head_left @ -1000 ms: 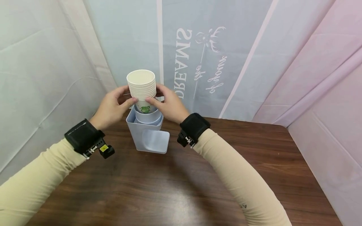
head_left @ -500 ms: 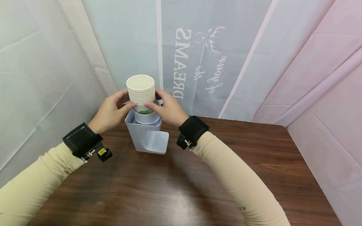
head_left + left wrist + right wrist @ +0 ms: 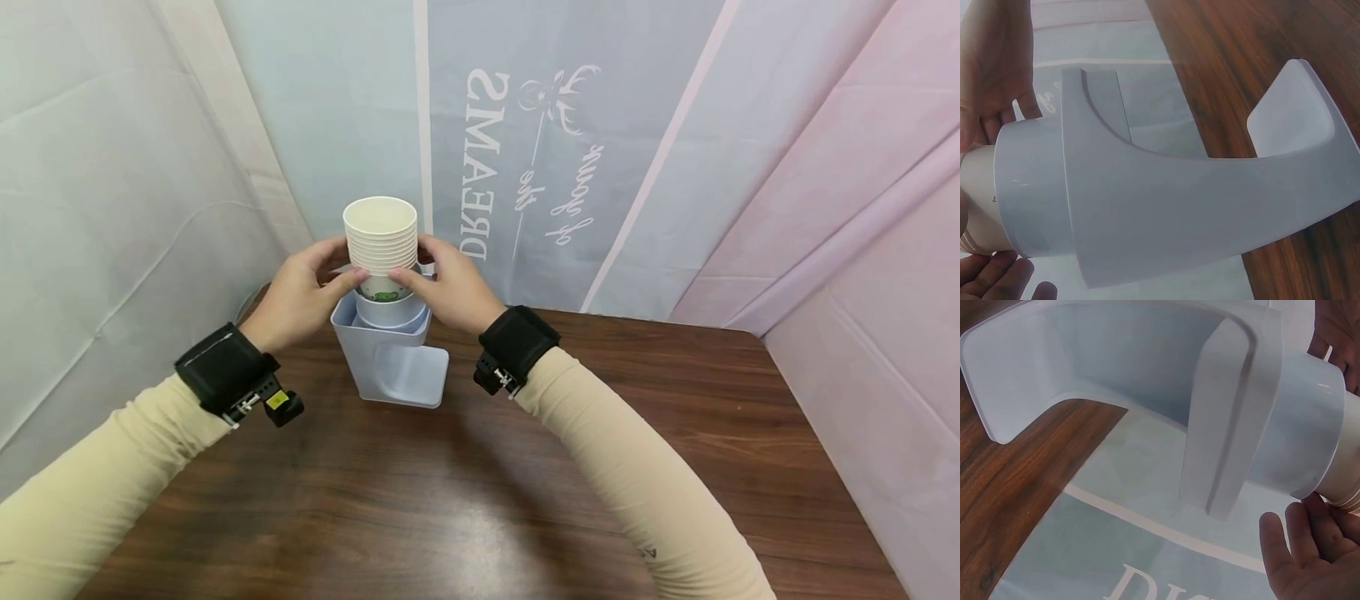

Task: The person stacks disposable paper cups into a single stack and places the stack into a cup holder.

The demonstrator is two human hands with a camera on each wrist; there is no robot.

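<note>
A stack of white paper cups [image 3: 381,237], mouths up and with a green print low on the side, stands with its lower end inside the round collar of a pale blue cup dispenser [image 3: 363,354]. From the left, my left hand [image 3: 303,287] grips the stack between thumb and fingers. Opposite it, my right hand [image 3: 453,287] holds the stack's right side, thumb in front. Both wrist views show the dispenser's collar [image 3: 1032,187] around the cups and some fingers beside it. The bottom of the stack is hidden in the collar.
The dispenser stands on a dark wooden table [image 3: 465,500], near its back edge. Behind it hangs a grey-blue curtain [image 3: 360,100] with mirrored lettering. A white cloth [image 3: 112,208] is on the left, a pink one [image 3: 870,250] on the right.
Both hands have lowered the cup stack a little into the dispenser's collar, so less of the green print shows. Since half a second ago, the stack's top has shifted slightly right.
</note>
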